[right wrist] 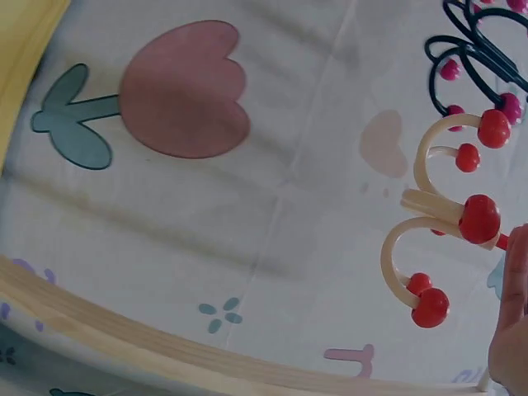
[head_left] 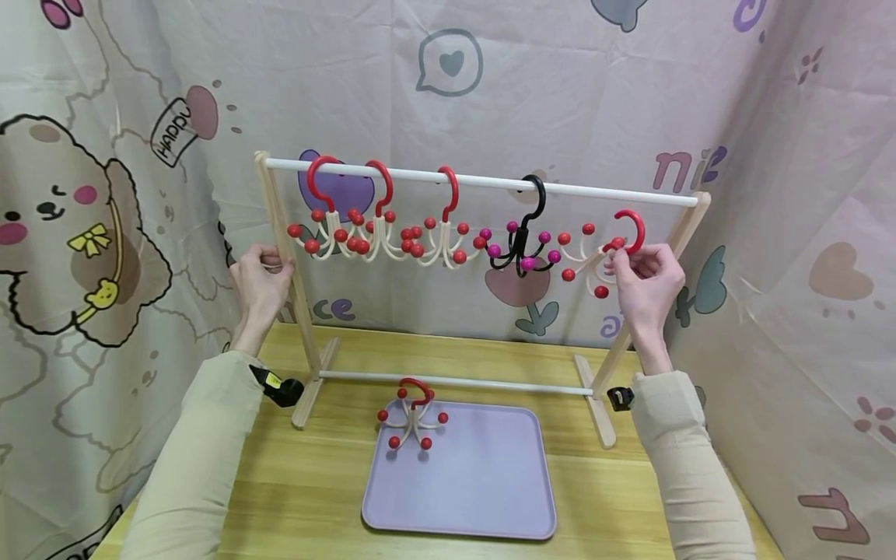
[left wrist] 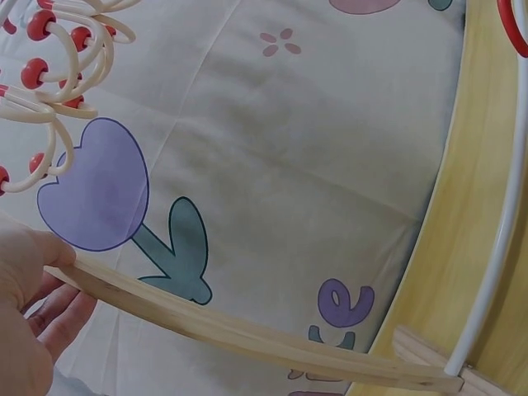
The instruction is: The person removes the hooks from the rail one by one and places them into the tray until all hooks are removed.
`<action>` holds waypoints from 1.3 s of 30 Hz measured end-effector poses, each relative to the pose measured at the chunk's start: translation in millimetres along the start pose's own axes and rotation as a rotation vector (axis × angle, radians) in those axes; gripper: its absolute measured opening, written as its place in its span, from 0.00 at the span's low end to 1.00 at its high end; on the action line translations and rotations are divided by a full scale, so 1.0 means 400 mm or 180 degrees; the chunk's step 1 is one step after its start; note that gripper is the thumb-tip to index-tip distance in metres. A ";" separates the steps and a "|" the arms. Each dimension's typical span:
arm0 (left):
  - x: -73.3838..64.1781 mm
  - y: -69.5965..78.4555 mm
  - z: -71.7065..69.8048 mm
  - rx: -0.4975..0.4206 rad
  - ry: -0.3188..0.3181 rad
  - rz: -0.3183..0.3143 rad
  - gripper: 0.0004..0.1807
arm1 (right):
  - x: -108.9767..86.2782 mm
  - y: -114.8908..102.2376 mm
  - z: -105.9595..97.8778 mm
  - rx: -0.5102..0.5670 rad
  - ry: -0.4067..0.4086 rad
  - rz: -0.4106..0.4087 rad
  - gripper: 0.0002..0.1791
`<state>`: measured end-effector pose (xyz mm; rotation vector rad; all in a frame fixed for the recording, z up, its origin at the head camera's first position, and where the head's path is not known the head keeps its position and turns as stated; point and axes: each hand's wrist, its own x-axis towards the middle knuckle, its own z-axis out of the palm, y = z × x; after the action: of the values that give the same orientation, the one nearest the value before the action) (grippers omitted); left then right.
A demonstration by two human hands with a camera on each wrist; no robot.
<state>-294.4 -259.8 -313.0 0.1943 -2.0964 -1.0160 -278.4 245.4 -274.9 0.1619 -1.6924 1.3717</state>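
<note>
My left hand [head_left: 262, 284] grips the left wooden upright [head_left: 299, 295] of a small rack. Up near the rack's right end, my right hand [head_left: 647, 284] pinches a cream multi-prong hook hanger [head_left: 593, 260] with red ball tips, just under its red hook. That hook [head_left: 635, 225] stands below the white top rail [head_left: 483, 180], apart from it. Hanging on the rail are several similar red-hooked hangers [head_left: 446, 241] and a black hanger [head_left: 521, 241] with magenta balls. The right wrist view shows the held hanger's prongs [right wrist: 425, 219] beside my fingers.
On the wooden table [head_left: 280, 482] lies a lilac tray [head_left: 483, 474], with another red-and-cream hanger [head_left: 413, 420] at its back left corner. A lower white bar [head_left: 490, 383] joins the rack's feet behind the tray. Printed curtains [head_left: 462, 117] surround the table.
</note>
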 end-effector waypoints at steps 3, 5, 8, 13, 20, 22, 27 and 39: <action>0.001 0.000 -0.003 -0.0001 -0.0017 -0.0017 0.14 | -0.021 0.017 -0.006 0.0050 -0.0006 0.0036 0.10; 0.002 0.000 -0.004 0.0001 -0.0023 -0.0020 0.14 | -0.034 0.031 -0.010 0.0122 -0.0027 0.0066 0.06; 0.000 0.001 -0.003 0.0011 -0.0029 -0.0021 0.14 | -0.056 0.050 -0.014 0.0150 -0.0084 0.0116 0.01; -0.002 0.001 -0.003 0.0029 -0.0010 -0.0021 0.13 | -0.095 0.078 -0.014 0.0167 -0.0289 0.0244 0.02; -0.002 0.002 -0.003 0.0034 -0.0035 -0.0050 0.14 | -0.154 0.112 -0.008 0.0484 -0.0568 0.0506 0.04; -0.002 0.002 -0.003 0.0029 -0.0032 -0.0049 0.13 | -0.168 0.118 -0.006 0.0543 -0.0667 0.0577 0.05; -0.003 0.001 -0.004 0.0013 -0.0023 -0.0031 0.13 | -0.198 0.129 -0.004 0.0632 -0.0893 0.0702 0.07; -0.003 0.002 -0.005 0.0027 -0.0062 -0.0022 0.14 | -0.263 0.172 -0.003 0.0913 -0.1658 0.0872 0.06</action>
<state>-292.1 -259.8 -312.4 0.1966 -2.1194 -1.0171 -259.7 227.5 -398.0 0.5019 -1.9806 1.8971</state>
